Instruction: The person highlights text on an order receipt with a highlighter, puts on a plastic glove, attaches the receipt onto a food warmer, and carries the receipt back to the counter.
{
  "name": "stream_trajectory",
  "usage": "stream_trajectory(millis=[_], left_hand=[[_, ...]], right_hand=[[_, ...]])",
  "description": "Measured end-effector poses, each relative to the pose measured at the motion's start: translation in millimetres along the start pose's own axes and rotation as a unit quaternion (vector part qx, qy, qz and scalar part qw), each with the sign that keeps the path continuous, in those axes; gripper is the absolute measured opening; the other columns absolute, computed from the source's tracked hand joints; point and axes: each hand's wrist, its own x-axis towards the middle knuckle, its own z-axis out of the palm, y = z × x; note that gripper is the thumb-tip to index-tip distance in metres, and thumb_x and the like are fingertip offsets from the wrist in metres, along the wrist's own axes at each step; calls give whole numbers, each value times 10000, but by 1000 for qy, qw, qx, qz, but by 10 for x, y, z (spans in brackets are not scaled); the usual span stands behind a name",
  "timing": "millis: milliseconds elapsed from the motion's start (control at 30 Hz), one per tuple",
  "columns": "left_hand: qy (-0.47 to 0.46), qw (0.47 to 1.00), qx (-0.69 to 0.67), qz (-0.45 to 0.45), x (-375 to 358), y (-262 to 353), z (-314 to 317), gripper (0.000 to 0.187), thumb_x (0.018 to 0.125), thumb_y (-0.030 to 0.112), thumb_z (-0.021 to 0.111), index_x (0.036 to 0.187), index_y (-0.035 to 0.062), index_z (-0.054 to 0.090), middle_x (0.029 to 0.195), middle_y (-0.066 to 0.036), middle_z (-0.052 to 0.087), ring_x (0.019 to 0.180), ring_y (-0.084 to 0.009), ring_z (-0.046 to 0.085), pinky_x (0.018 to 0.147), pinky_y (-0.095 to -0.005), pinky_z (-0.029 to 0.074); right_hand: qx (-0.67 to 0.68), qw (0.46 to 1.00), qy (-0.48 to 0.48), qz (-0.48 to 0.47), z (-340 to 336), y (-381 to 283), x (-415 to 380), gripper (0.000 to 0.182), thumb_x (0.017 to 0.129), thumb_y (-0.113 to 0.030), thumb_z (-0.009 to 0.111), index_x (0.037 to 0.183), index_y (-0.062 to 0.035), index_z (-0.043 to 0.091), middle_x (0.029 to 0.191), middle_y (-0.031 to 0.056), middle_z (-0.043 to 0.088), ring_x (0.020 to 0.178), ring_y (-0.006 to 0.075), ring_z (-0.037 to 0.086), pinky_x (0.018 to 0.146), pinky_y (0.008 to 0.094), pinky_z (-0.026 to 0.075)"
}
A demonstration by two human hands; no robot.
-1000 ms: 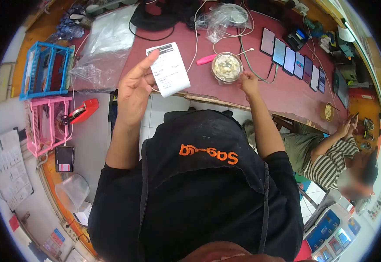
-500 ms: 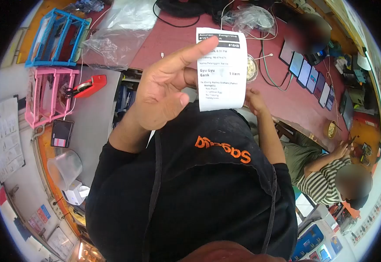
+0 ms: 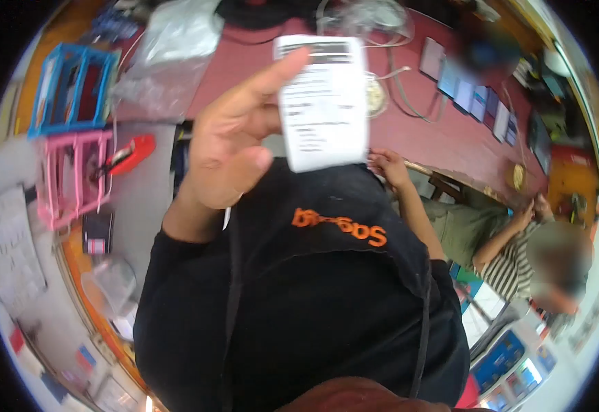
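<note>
My left hand (image 3: 234,134) is raised over my chest, its fingers closed on a white printed receipt (image 3: 323,103). The index finger lies across the receipt's top left, other fingers go behind it, and the thumb stands apart from the paper. The print is blurred. My right hand (image 3: 387,166) is lower down by the table edge, just right of the receipt's bottom corner. Its fingers are loosely bent and slightly apart, with nothing visible in them. A black apron with orange lettering (image 3: 341,226) covers my chest.
A red table (image 3: 416,141) holds plastic bags (image 3: 169,65), cables and a row of phones (image 3: 478,103). Blue (image 3: 73,89) and pink racks (image 3: 76,175) stand left, near a red tape dispenser (image 3: 134,152). A person in a striped shirt (image 3: 509,271) sits at the right.
My left hand and the receipt have shifted left and slightly up in view. The receipt is tilted a little more. The surroundings have also shifted left, with more blur.
</note>
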Motion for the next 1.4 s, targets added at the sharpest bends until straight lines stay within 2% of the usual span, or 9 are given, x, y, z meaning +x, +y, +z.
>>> stream_trajectory(millis=[100,233,367,433,633,833,1200,1333,1400], left_hand=[[25,997,27,-63,150,-373,-164,789,890,389,644,1427,-77,302,1319,-188,529,1183,-267,558,967,-370,454],[94,961,119,-233,199,-1435,-764,457,902,50,469,1350,-43,474,1311,-124,551,1191,-172,527,1030,-304,381],[56,886,241,-392,205,-2247,-863,449,922,81,500,1351,-45,464,1264,-120,568,1120,-194,554,960,-310,432],[42,875,228,-425,261,-2398,-669,469,907,85,506,1355,-42,457,1222,-125,582,1081,-183,571,909,-304,458],[-26,903,92,-418,286,-3105,-449,534,885,73,523,1408,44,422,1179,-66,601,1009,-143,591,831,-268,474],[-129,867,112,-468,518,-3440,345,599,865,85,570,1436,58,388,1170,-39,583,955,-112,555,798,-241,434],[-174,854,200,-448,1223,-3658,1438,628,864,105,605,1435,6,361,1198,-59,564,1005,-131,552,845,-253,430],[-182,849,182,-460,1427,-3811,1693,599,868,103,592,1417,-10,379,1240,-68,548,1102,-153,535,957,-295,411],[-199,844,183,-464,1501,-3951,1763,580,872,100,582,1412,5,395,1236,-64,551,1082,-144,540,920,-285,422]], right_hand=[[32,993,51,-105,-34,-149,81,248,915,-110,603,1141,-10,588,975,88,675,802,144,641,724,268,541],[-41,962,170,-207,-40,-493,505,256,930,-140,583,1139,9,572,850,74,641,721,146,631,627,294,537],[-210,944,225,-118,176,-980,641,366,833,-301,636,995,27,629,934,224,669,828,361,655,752,470,506],[-160,948,248,-116,278,-840,984,352,804,-286,635,928,43,649,862,251,667,792,348,669,693,447,518],[-89,972,211,-56,189,-801,669,267,802,-203,588,815,55,651,748,240,654,670,278,674,558,432,504],[167,938,290,-87,-778,-217,-32,255,849,-155,609,1016,36,584,907,149,632,681,241,657,562,343,592],[368,751,537,-111,-2975,151,-288,279,822,-122,715,911,-66,456,708,88,590,556,174,597,452,308,502],[262,667,688,-117,-3762,391,181,313,789,-116,740,895,-68,450,658,92,573,480,180,570,445,318,488],[310,633,706,-68,-3967,342,212,338,706,-251,779,868,-61,551,837,181,644,863,353,634,798,412,491]])
